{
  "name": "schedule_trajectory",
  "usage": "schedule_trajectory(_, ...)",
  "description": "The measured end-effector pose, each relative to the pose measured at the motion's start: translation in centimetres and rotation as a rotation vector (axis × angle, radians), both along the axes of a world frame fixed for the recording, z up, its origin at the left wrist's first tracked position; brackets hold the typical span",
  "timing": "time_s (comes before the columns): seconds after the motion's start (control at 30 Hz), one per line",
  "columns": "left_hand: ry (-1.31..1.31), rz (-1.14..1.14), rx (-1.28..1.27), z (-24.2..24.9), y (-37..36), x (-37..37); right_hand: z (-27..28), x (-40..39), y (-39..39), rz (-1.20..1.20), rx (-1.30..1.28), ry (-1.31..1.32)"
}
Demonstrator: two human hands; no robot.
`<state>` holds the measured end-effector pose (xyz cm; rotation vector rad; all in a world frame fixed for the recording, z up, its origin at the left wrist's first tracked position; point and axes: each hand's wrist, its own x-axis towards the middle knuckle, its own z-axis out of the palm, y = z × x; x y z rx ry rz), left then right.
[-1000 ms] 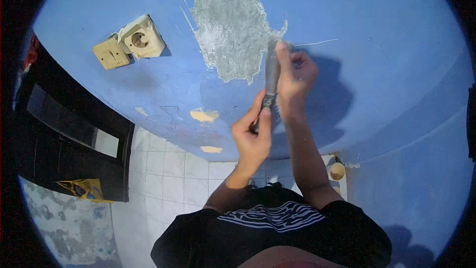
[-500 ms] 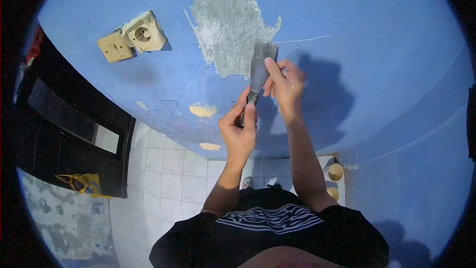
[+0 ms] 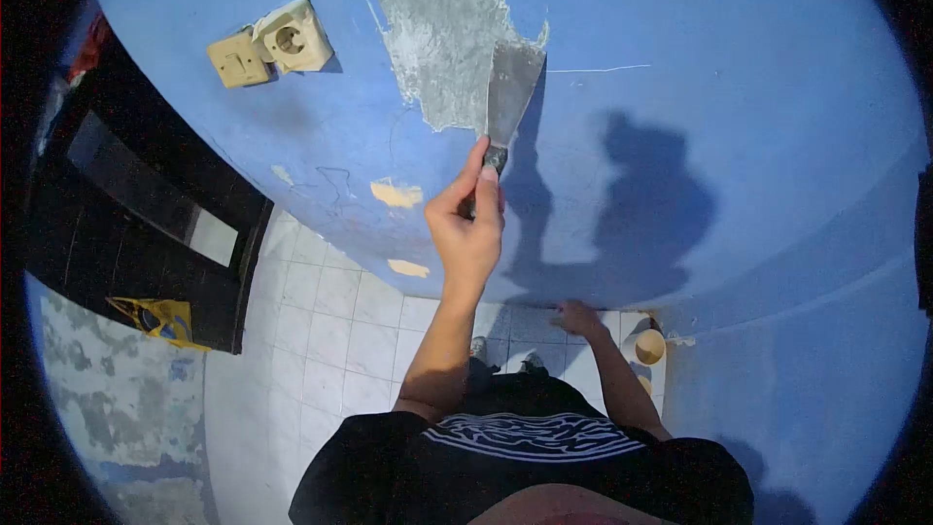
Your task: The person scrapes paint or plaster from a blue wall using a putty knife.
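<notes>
My left hand [image 3: 466,233] is closed round the dark handle of a putty knife [image 3: 512,92]. The knife's wide metal blade points up the blue wall, over the lower right edge of a grey patch of filler [image 3: 442,29]. My right hand [image 3: 580,319] is down low over the floor near the foot of the wall, away from the knife. Its fingers look loosely bent and apart, with nothing visible in them.
A light switch [image 3: 240,60] and a loose-looking socket [image 3: 296,36] are on the wall at upper left. Two yellowish bare spots mark the paint lower down. Round tan containers [image 3: 649,346] stand on the floor at right. A yellow bag [image 3: 165,319] hangs by the dark door.
My right hand has left the putty knife blade and dropped down toward my body. My left hand still holds the knife at nearly the same place. The view has shifted slightly.
</notes>
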<state>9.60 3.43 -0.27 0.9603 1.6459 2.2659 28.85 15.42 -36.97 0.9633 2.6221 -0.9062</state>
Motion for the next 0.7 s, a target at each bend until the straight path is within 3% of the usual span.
schedule_trajectory(0.03, 0.027, 0.03, -0.011, -0.5, -0.4, 0.6, -3.3, 2.0, -1.0, 0.091, 0.107, -0.034)
schedule_trajectory(0.1, 0.031, 0.05, -0.008, -0.8, -1.2, 0.8, -9.9, 4.8, -1.7, 0.122, -0.099, -0.171)
schedule_trajectory(0.17, -0.007, 0.044, -0.05, -1.5, -1.3, 0.3, -10.1, 7.8, -3.8, 0.208, -0.204, -0.222)
schedule_trajectory(0.2, -0.012, 0.039, -0.062, -0.1, -1.9, 0.8, -17.4, 13.0, -4.7, 0.221, -0.196, -0.22)
schedule_trajectory(0.23, -0.002, 0.046, -0.056, 1.0, -1.5, 0.7, -23.5, 15.0, -5.2, 0.463, 0.004, -0.133)
schedule_trajectory(0.27, 0.083, 0.079, 0.024, 2.2, -0.1, 0.2, -25.7, 17.3, -5.8, 0.152, -0.325, -0.438)
schedule_trajectory(0.3, 0.15, 0.112, 0.095, 2.9, 1.0, 0.1, -20.5, 18.5, -7.9, 0.152, -0.331, -0.447)
schedule_trajectory(0.4, 0.161, 0.075, 0.119, 2.7, 1.0, -0.2, -16.8, 20.6, -6.9, 0.187, -0.221, -0.444)
schedule_trajectory(0.57, 0.05, 0.06, 0.022, -2.4, -1.2, -0.2, -16.6, 21.1, -9.7, 0.217, -0.106, -0.395)
schedule_trajectory(0.7, 0.032, 0.008, 0.004, 0.5, -2.3, -0.1, -18.0, 21.0, -12.7, 0.224, -0.028, -0.363)
